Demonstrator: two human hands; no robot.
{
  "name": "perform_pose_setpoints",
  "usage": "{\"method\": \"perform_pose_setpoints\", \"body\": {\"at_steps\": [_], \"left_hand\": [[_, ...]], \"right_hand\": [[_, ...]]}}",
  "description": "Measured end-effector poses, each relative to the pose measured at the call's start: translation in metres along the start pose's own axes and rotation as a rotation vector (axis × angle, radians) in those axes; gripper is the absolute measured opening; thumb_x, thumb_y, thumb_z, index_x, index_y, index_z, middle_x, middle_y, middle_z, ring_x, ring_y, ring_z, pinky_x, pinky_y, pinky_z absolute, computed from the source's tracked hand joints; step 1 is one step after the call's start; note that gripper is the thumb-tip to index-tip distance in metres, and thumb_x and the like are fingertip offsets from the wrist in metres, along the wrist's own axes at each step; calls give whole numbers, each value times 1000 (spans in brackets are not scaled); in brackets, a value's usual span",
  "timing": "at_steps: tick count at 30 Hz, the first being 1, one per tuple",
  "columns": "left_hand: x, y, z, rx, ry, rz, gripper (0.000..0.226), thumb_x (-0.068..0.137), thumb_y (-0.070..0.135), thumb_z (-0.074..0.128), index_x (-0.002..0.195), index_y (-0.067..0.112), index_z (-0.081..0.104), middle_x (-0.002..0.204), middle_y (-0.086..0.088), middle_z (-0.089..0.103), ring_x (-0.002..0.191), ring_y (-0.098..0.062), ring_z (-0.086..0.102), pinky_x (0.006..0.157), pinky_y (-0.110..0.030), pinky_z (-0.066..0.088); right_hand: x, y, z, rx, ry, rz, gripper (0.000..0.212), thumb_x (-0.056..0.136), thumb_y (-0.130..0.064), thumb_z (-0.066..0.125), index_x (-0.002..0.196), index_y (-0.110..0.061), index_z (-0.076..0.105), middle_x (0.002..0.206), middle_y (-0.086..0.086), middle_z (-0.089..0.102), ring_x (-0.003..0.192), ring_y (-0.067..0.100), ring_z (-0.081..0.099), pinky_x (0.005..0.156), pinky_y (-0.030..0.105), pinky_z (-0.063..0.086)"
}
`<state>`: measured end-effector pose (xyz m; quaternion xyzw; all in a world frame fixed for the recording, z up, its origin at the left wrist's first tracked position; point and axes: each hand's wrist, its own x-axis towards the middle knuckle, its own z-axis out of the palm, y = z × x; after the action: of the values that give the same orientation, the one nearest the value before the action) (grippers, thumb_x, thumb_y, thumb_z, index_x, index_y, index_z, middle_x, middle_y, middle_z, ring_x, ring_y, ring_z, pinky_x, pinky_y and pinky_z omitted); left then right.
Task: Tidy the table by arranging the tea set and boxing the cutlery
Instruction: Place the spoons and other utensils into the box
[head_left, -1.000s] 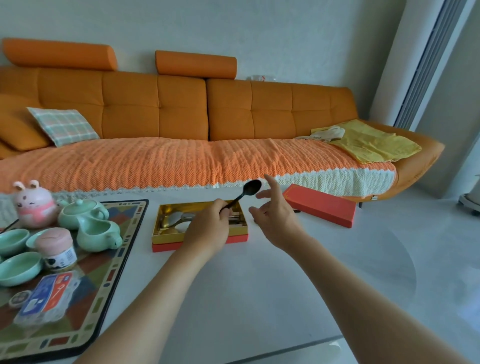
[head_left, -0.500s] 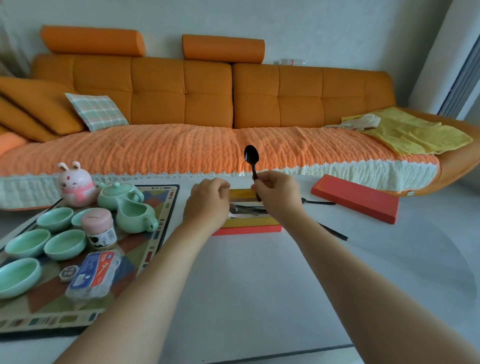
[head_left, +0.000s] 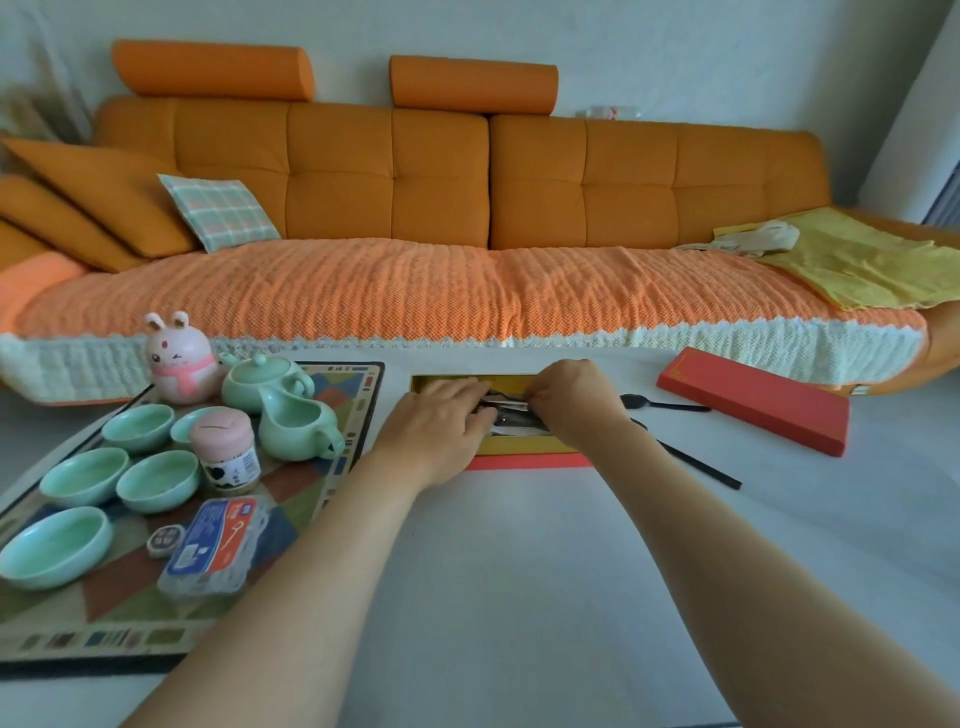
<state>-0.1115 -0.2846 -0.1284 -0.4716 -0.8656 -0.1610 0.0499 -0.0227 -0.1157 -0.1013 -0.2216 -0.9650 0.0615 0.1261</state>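
Left hand (head_left: 436, 426): I've got it lying over the left half of the cutlery box (head_left: 530, 461), fingers stretched out fairly flat, tips resting on the cutlery (head_left: 511, 413), not gripping.
Right hand (head_left: 576, 395): over the right half of the box, fingers bent down, pinching the cutlery at its right end; I can't tell which piece.
Cutlery: a dark and silvery bundle inside the box, between my two hands, mostly covered by them.
Box: open, gold lining, red base, sitting on the white table (head_left: 519, 597).
Black spoon (head_left: 660, 404): flat on the table just right of the box, outside it.
Black stick (head_left: 696, 467): thin, also right of the box, angled toward me, partly under my right forearm.
Red lid (head_left: 753, 400): farther right of the box, well apart from it.
Tea set: left of the box on a patterned mat (head_left: 358, 415). The green teapot (head_left: 265, 379), the pitcher (head_left: 296, 426) and the green cups (head_left: 85, 475) are grouped there.
Extras: a pink jar (head_left: 226, 454) and a pink bunny (head_left: 179, 358) share the mat.
Sofa (head_left: 467, 182): orange, behind the box.
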Motion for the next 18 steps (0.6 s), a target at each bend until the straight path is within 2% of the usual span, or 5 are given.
{"method": "perform_pose_setpoints", "body": {"at_steps": [3, 6, 10, 15, 18], "left_hand": [[1, 3, -1, 36, -51, -37, 60, 102, 55, 16, 151, 26, 35, 156, 6, 36, 145, -14, 25, 117, -43, 23], [1, 8, -3, 64, -101, -81, 65, 101, 58, 12, 153, 25, 31, 160, 5, 27, 148, -15, 17, 119, -42, 20], [1, 20, -9, 29, -28, -70, 61, 102, 55, 18, 152, 23, 32, 159, 5, 28, 147, -14, 19, 118, -40, 21], [5, 52, -12, 0, 98, 67, 49, 103, 44, 32, 146, 22, 42, 147, 5, 44, 136, -17, 36, 109, -36, 34], [6, 74, -5, -22, 87, 133, 43, 103, 39, 38, 141, 23, 48, 139, 5, 47, 131, -17, 39, 103, -35, 37]], "right_hand": [[-5, 2, -3, 30, -42, -15, 35, 97, -16, 43, 106, -31, 73, 86, -8, 65, 70, 13, 56, 57, 24, 47], [-12, 6, -8, 97, -88, -49, 39, 96, -13, 41, 109, -30, 73, 92, -2, 70, 70, 15, 60, 64, 32, 55], [-23, 14, -12, 264, -52, -27, 49, 93, -2, 36, 116, -29, 70, 89, 1, 67, 58, 16, 55, 49, 25, 45], [-37, 40, -29, 309, 133, 44, 41, 94, -2, 40, 116, -21, 70, 120, -2, 65, 99, 17, 60, 84, 31, 53], [-47, 65, -33, 190, 110, 133, 41, 95, -5, 42, 121, -22, 68, 127, -1, 62, 109, 20, 60, 85, 32, 53]]}}
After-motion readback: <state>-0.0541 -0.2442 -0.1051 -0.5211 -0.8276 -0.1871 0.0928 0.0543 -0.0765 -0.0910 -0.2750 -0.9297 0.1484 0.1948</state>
